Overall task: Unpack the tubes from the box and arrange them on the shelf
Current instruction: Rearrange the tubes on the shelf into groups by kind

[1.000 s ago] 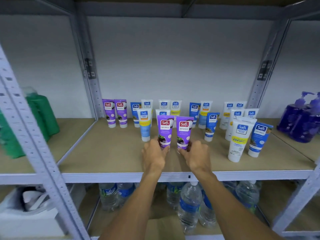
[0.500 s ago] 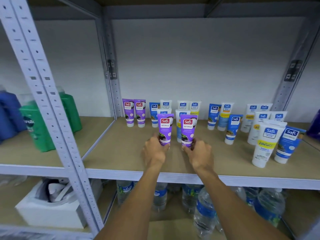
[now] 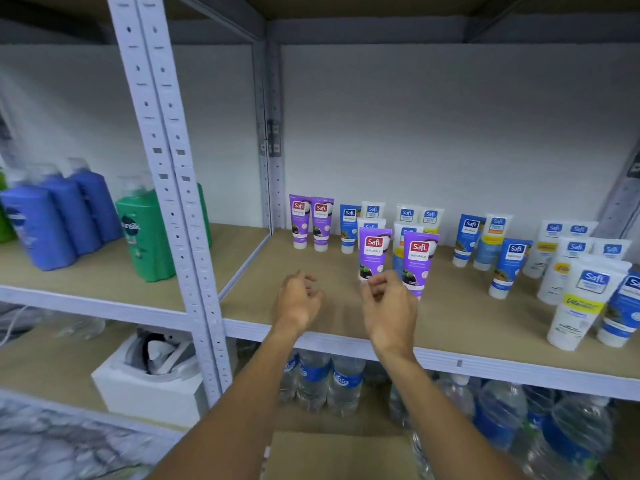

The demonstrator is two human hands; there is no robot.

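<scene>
Two purple Safi tubes stand upright, cap down, near the middle of the wooden shelf (image 3: 467, 327): the left purple tube (image 3: 373, 252) and the right purple tube (image 3: 419, 259). My left hand (image 3: 298, 299) hovers left of them with loosely curled fingers, holding nothing. My right hand (image 3: 389, 304) is just in front of the two tubes, fingers loosely curled, hiding their caps; it grips neither. Two more purple tubes (image 3: 311, 221) stand at the back left. Several blue and white Safi tubes (image 3: 512, 268) fill the back and right. A cardboard box flap (image 3: 339, 455) shows at the bottom.
A grey perforated upright (image 3: 173, 188) divides the shelving. Blue bottles (image 3: 59, 216) and a green bottle (image 3: 147, 233) stand on the left shelf. Water bottles (image 3: 325, 379) sit on the lower shelf beside a white foam box (image 3: 149, 389).
Both hands have let go of the two purple tubes, which now stand on the shelf. My left hand has moved off to the left. The view has swung left.
</scene>
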